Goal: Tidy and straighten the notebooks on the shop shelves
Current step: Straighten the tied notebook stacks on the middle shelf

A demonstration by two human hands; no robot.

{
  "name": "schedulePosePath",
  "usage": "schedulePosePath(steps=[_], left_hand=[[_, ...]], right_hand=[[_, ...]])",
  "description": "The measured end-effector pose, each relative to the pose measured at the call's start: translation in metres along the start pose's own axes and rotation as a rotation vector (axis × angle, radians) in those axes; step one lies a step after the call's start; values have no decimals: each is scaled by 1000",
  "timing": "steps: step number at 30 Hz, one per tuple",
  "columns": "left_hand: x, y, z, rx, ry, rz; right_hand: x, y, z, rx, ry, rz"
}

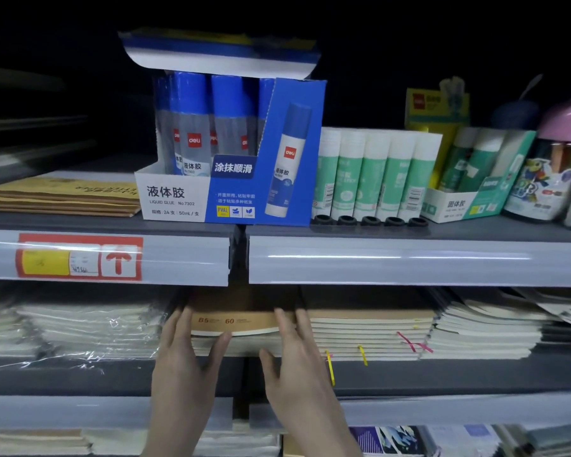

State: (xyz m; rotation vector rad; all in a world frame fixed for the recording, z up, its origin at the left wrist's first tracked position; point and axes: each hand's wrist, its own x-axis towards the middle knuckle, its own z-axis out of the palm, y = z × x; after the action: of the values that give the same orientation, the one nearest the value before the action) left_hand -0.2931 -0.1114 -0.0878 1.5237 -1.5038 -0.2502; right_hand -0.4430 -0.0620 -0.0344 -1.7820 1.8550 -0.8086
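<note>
A stack of brown kraft-cover notebooks (241, 324) marked "B5 60" lies on the middle shelf. My left hand (185, 354) presses its left side with straight fingers, the thumb against the stack's front edge. At the stack's right side my right hand (294, 354) lies the same way, fingers on top and thumb at the front. Right of it sits a second kraft notebook stack (370, 331), then a pile of white-edged notebooks (485, 331). To the left are plastic-wrapped notebook packs (86, 328).
The upper shelf (409, 262) carries a blue liquid-glue box (231, 153), green glue sticks (373, 173), a glue-stick carton (475, 179), a pink-lidded jar (554, 166) and brown envelopes (63, 196). A red price tag (80, 258) sits on the rail. More notebooks (393, 440) lie on the bottom shelf.
</note>
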Motion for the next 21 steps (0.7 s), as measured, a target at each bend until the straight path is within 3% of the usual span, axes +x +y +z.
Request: schedulePosePath(steps=[21], left_hand=[[-3,8,3,47,-20,-86]], right_hand=[[3,-2,-5,-44,-1,-13]])
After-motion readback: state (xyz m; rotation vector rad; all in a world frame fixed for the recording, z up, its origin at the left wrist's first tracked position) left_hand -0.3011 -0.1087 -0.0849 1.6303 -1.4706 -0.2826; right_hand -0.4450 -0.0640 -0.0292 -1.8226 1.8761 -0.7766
